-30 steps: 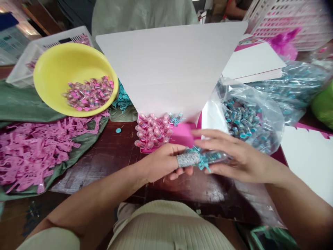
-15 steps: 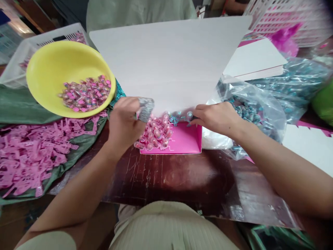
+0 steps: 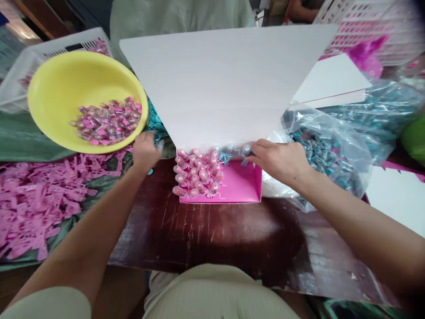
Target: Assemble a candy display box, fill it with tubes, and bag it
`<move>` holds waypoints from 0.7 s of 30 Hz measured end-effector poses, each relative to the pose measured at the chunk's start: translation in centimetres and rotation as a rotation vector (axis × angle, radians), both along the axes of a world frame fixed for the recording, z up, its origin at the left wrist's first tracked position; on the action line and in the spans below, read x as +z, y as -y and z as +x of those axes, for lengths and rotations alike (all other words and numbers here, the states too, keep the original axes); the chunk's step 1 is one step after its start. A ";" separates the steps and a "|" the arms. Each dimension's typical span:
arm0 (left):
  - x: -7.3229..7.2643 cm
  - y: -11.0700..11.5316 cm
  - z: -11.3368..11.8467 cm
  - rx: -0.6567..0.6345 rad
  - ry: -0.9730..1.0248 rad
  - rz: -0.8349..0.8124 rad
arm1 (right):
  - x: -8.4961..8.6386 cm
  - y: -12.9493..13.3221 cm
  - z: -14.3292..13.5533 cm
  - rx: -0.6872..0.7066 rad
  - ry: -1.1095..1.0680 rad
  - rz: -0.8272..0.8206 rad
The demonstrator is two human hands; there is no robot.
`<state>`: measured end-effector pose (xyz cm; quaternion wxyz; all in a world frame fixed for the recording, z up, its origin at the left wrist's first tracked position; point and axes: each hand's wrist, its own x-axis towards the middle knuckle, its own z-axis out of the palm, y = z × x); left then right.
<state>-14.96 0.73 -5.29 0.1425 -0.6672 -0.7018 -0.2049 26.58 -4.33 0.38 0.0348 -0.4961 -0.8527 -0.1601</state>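
A: What is nearest the wearer?
B: The glossy dark red-brown desk (image 3: 212, 239). Nearer than the left grip, and further left, a heap of flat pink plastic pieces (image 3: 43, 199) lies on a grey-green cloth (image 3: 23, 137).
A: And between the grips?
B: An open bright-pink cardboard box (image 3: 241, 186) on the desk, nearer than the right grip and to its left. Clear round-ended capsules with pink frills (image 3: 199, 175) crowd its left part; clear capsules with teal trim (image 3: 229, 150) stand along its back.
A: How is the right hand (image 3: 280, 160) set?
B: Thumb and fingers are drawn together at the rightmost teal-trimmed capsule; I cannot tell whether they pinch it.
A: The left hand (image 3: 146, 153)?
B: Outside the box, beside a heap of teal plastic pieces (image 3: 155, 120), a grey wrap (image 3: 160, 144) on one finger. The fingertips are hidden, so I cannot tell whether that grip is spread or pressed together.
A: Farther off?
B: Beyond the left grip, a round yellow bowl (image 3: 66, 75) of pink-ended capsules (image 3: 113, 122). Right of the right grip, a clear plastic bag (image 3: 352, 155) of small teal capsules (image 3: 318, 155). Beyond both grips, a broad white cardboard flap (image 3: 219, 88) rises behind the box.
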 end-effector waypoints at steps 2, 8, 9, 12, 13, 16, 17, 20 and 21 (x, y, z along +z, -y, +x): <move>-1.1 -0.9 -0.1 -0.004 -0.082 -0.095 | -0.1 0.3 0.1 -0.002 0.014 -0.023; -2.5 -2.0 0.1 0.012 -0.148 -0.250 | -0.7 0.3 -0.4 0.021 0.083 -0.055; -2.4 -2.0 0.1 0.011 -0.145 -0.250 | -1.0 0.4 -0.5 0.014 0.072 -0.042; -1.9 -1.9 0.0 0.009 -0.139 -0.219 | -1.9 0.7 -0.4 0.002 -0.011 0.037; -1.7 -2.0 0.0 0.005 -0.137 -0.199 | -2.3 0.9 -0.3 0.001 -0.046 0.069; -1.3 -2.4 0.0 -0.014 -0.102 -0.139 | -3.2 1.1 -0.3 -0.021 -0.118 0.098; -1.3 -2.7 0.0 -0.012 -0.083 -0.128 | -3.4 1.1 -0.5 -0.033 -0.125 0.084; -1.0 -3.7 0.4 0.020 -0.038 -0.114 | -3.5 0.8 -1.3 -0.063 -0.115 0.033; -0.9 -4.0 0.6 0.031 -0.031 -0.110 | -3.4 0.7 -1.5 -0.069 -0.105 0.025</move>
